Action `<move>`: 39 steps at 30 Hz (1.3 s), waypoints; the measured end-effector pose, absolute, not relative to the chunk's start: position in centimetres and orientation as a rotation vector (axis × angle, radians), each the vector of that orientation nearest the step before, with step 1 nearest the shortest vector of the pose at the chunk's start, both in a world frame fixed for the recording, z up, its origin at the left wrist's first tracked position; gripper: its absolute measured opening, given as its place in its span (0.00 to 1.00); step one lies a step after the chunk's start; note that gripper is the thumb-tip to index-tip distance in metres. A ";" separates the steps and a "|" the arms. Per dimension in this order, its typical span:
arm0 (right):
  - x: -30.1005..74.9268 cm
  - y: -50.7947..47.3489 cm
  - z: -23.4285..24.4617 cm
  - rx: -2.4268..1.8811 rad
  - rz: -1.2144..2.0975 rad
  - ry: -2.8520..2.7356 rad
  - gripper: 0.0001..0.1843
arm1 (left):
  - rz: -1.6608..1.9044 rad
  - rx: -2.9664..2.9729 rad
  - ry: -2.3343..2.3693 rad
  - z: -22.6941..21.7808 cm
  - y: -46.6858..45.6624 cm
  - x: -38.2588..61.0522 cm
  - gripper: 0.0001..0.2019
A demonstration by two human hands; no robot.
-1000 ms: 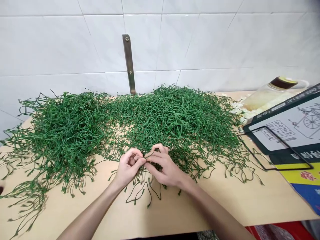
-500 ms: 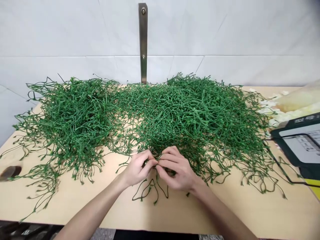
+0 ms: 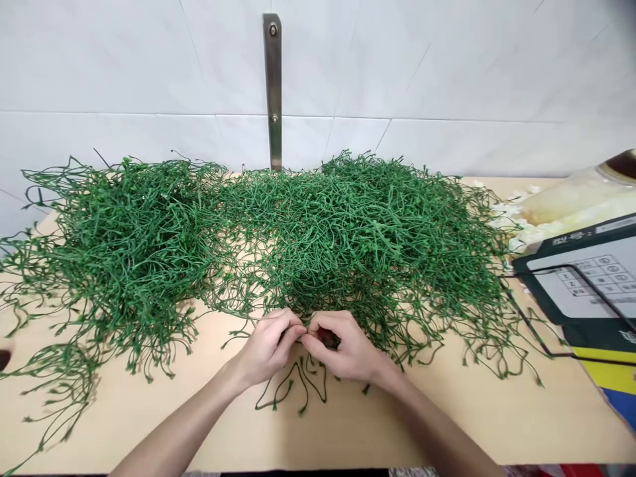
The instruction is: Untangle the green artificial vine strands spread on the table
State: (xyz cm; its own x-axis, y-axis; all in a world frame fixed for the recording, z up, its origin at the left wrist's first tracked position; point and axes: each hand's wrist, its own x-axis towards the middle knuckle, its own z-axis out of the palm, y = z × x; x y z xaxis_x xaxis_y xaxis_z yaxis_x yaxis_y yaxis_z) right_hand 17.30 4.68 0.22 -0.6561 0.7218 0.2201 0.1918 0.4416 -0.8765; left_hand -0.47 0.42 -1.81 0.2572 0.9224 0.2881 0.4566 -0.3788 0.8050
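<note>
My left hand and my right hand meet fingertip to fingertip just in front of a big heap of thin green artificial stems. Thumb and forefinger of each are pressed together in a pinch on a green artificial stem, most of which the fingers hide. Below them, a sprig of curly green strands with small budded tips hangs or lies over the wood; I cannot tell whether it joins the pinched piece. A second tangled pile of the same stems lies to the left.
The pale wooden table meets a white tiled wall, where a metal bracket is bolted. At right are a dark printed box, a black wire frame, white petals and a yellow-and-blue sheet.
The view has shifted slightly right, so the piles sit further left in it. My hands stay together in their pinch; my right fingers have curled in more.
</note>
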 end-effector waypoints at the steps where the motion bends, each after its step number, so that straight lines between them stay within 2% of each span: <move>1: 17.3 4.7 0.4 -0.771 1.262 -2.105 0.12 | 1.033 1.946 1.252 -1.9 0.4 -0.5 0.10; 5: 17.2 5.0 0.6 -0.746 1.353 -2.046 0.11 | 1.061 1.946 1.257 -2.0 0.4 -0.6 0.10; 11: 17.0 4.6 0.2 -0.754 1.210 -1.973 0.05 | 0.994 2.086 1.213 -1.6 0.5 -0.4 0.15; 15: 17.0 4.6 0.3 -0.820 1.269 -2.059 0.09 | 1.004 2.140 1.165 -1.5 0.6 -0.2 0.18; 21: 17.3 4.9 0.0 -0.858 1.418 -2.141 0.13 | 1.092 2.279 1.132 -2.3 0.4 -0.1 0.15; 30: 16.8 4.5 0.1 -0.765 1.097 -1.984 0.09 | 1.086 2.296 1.151 -2.2 0.5 0.0 0.15; 39: 17.2 5.1 0.3 -0.717 1.002 -2.176 0.07 | 0.961 2.264 1.269 -1.6 0.6 -0.3 0.16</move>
